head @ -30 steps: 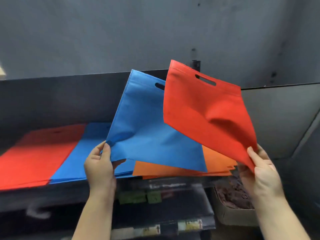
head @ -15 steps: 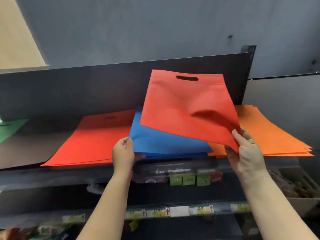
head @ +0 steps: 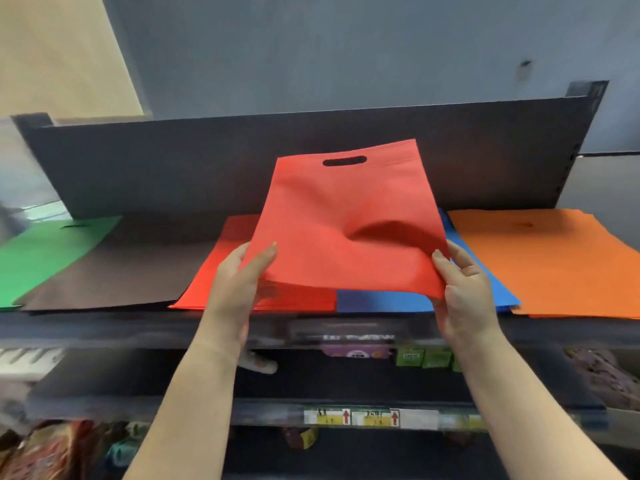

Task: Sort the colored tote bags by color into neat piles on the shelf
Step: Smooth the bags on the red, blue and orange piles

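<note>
Now you hold the red tote bag [head: 346,230] above the shelf [head: 311,327].
Your left hand [head: 235,282] and right hand [head: 464,292] pinch its lower corners.

Retail shop, stocked aisle shelving.
Dark metal shelf unit [head: 311,161] at 12 o'clock; price label strip [head: 367,417] with red arrows at 6; packaged goods [head: 426,356] on lower tier at 5, snack packets [head: 41,452] at 7.
</note>
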Action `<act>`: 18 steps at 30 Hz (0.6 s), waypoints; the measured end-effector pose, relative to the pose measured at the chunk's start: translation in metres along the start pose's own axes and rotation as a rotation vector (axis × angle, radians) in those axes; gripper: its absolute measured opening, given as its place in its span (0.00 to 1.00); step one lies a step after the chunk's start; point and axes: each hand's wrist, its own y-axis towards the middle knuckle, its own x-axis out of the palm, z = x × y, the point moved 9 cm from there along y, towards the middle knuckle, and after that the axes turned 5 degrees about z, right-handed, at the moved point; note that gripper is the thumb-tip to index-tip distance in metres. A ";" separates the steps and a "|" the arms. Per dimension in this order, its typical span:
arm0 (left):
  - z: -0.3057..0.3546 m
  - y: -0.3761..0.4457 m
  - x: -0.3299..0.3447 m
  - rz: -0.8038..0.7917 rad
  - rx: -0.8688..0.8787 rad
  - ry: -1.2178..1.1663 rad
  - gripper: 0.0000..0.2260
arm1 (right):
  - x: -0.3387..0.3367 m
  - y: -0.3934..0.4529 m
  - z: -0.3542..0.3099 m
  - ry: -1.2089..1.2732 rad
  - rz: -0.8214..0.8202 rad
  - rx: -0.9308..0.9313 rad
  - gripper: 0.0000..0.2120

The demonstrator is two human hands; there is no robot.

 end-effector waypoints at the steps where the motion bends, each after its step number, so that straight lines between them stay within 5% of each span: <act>1: -0.004 0.005 -0.012 0.059 -0.009 0.036 0.10 | 0.009 0.003 0.007 -0.020 -0.021 0.002 0.10; 7: -0.006 0.028 -0.074 0.214 0.129 0.367 0.11 | 0.062 0.021 0.044 -0.257 -0.183 -0.005 0.10; 13: -0.018 0.051 -0.123 0.288 0.201 0.695 0.10 | 0.100 0.020 0.064 -1.011 -0.223 -0.352 0.10; 18: -0.038 0.071 -0.148 0.226 0.118 0.887 0.16 | 0.110 0.012 0.089 -1.514 -0.158 -0.288 0.18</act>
